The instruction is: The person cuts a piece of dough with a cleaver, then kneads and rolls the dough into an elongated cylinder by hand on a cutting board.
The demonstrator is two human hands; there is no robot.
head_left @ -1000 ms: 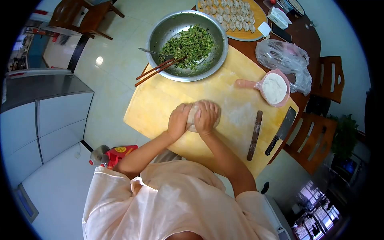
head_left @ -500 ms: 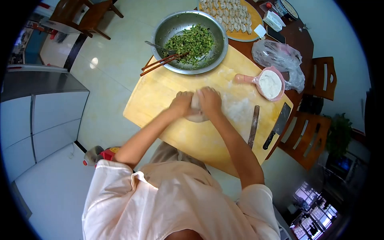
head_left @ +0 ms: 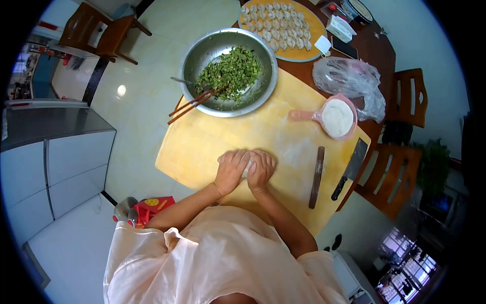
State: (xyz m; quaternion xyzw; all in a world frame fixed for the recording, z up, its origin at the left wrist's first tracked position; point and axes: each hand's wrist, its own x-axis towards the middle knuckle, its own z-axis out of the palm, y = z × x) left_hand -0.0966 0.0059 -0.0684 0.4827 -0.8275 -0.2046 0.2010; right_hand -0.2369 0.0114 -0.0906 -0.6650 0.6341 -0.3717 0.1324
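A lump of pale dough [head_left: 247, 166] lies on the floured wooden board [head_left: 202, 137], mostly covered by my hands. My left hand [head_left: 230, 171] is closed over its left part with the fingers curled across the far side. Against it, my right hand [head_left: 261, 169] grips the right part in the same way. Only a strip of dough shows between the two hands, and a bit at the left fingertips. Beyond them stands a steel bowl [head_left: 187, 55] of chopped green filling [head_left: 233, 71], with chopsticks [head_left: 190, 108] and a spoon [head_left: 188, 81] in it.
Right of my hands lie a rolling pin [head_left: 317, 177] and a cleaver [head_left: 350, 167]. A pink scoop [head_left: 302, 115] of flour [head_left: 337, 118] sits near a plastic bag [head_left: 344, 76]. Dumplings [head_left: 278, 25] fill a round tray [head_left: 313, 30] at the back. Chairs [head_left: 390, 175] flank the table.
Both hands have drawn nearer to my body and closed together over the dough. The part of the dough that showed below them is now covered. The view has shifted slightly.
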